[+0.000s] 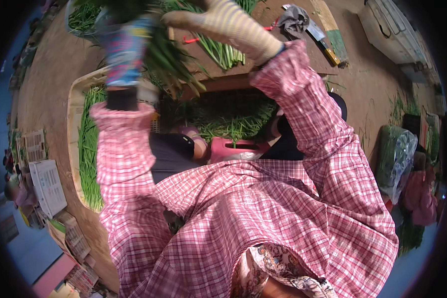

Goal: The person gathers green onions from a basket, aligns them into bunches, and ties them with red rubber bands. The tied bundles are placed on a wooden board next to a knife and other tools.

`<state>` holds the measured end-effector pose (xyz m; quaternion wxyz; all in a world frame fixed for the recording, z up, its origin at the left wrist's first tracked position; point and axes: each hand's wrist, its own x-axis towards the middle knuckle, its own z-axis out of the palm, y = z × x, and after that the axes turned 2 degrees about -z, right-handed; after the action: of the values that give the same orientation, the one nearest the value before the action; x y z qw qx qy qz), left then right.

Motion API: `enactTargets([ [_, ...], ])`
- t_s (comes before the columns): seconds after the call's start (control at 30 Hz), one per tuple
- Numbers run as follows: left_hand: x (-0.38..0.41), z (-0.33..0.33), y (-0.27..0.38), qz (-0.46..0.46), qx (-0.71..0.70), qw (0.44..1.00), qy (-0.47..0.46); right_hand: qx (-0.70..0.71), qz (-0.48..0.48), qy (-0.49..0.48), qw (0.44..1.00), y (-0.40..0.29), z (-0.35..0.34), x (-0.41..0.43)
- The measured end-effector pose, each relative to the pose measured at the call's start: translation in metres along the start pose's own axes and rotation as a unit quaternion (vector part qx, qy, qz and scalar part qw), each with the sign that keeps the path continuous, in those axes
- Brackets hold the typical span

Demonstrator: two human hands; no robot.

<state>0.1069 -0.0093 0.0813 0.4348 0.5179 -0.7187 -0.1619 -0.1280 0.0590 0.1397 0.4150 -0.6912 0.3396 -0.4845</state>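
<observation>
My left hand [124, 48], in a blurred blue and pink patterned glove, is raised at the upper left beside a moving bunch of long green leafy stalks [167, 56]; its fingers are too blurred to make out. My right hand [223, 28], in a cream striped knit glove, reaches over the work board, its thumb pointing left towards the bunch; its fingertips lie past the top edge. Beneath it, cut green stalks with pale ends [227, 54] lie on the board [246, 72], near a red tie [191, 40].
A cleaver [326, 46] with a wooden handle lies right of the board's middle, by a grey cloth [294, 20]. A crate [74, 111] of green stalks stands at my left. Loose greens [238, 124] and a red plastic stool [232, 149] are between my legs. Several people sit farther off.
</observation>
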Motion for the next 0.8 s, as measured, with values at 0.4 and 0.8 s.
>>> enactTargets([
  [0.4, -0.072, -0.104, 0.009, -0.191, -0.661, 0.72, -0.086, 0.098, 0.121, 0.067, 0.986, 0.043, -0.047, -0.091],
  [0.8, -0.139, -0.089, 0.015, -0.141, -0.757, 0.634, -0.072, -0.104, -0.18, -0.131, 0.969, 0.063, 0.031, -0.071],
])
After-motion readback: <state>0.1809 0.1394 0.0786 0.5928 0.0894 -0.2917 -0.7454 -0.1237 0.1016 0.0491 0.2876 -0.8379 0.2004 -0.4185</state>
